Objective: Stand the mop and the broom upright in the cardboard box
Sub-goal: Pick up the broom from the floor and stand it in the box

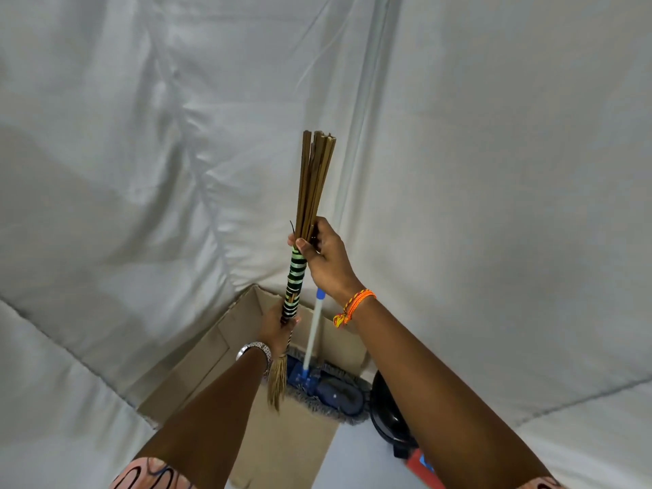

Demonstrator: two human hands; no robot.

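I hold the broom (295, 277) nearly upright over the open cardboard box (197, 368). It is a bundle of brown sticks bound with green and black bands, its bristle end hanging into the box. My right hand (326, 257) grips the sticks just above the bands. My left hand (278, 324) clasps the lower end of the bands. The mop (314, 333), white pole with blue fittings, stands in the box at the right. Its blue and grey head (335, 391) rests over the box's near edge.
White fabric sheets cover the walls and the floor all round. A black rounded object (386, 414) sits on the floor just right of the box, with a red and blue item (421, 465) in front of it.
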